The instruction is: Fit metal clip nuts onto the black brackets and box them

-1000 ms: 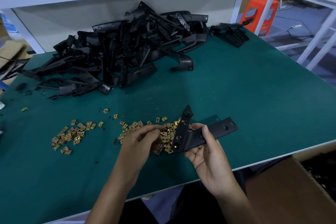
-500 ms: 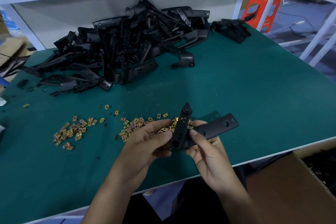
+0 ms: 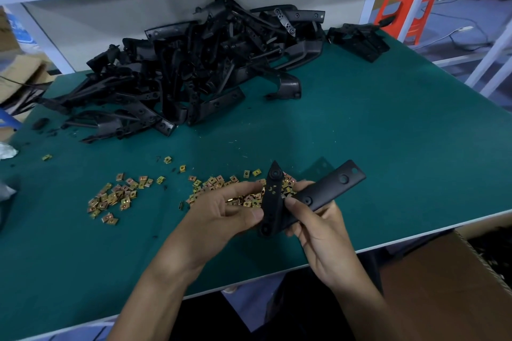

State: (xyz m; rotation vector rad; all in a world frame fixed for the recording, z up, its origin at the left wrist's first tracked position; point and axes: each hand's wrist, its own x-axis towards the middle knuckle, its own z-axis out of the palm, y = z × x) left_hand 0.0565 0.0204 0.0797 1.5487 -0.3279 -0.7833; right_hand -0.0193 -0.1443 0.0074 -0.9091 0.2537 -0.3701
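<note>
Right hand point(image 3: 318, 230) grips the black angled plastic bracket point(image 3: 327, 188), left hand point(image 3: 221, 213) pinches its nine-o'clock edge; a slip could skew the fit.

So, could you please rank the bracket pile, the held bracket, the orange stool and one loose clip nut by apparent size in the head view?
1. bracket pile
2. held bracket and orange stool: look alike; stool is farther, so unranked
3. loose clip nut
</note>
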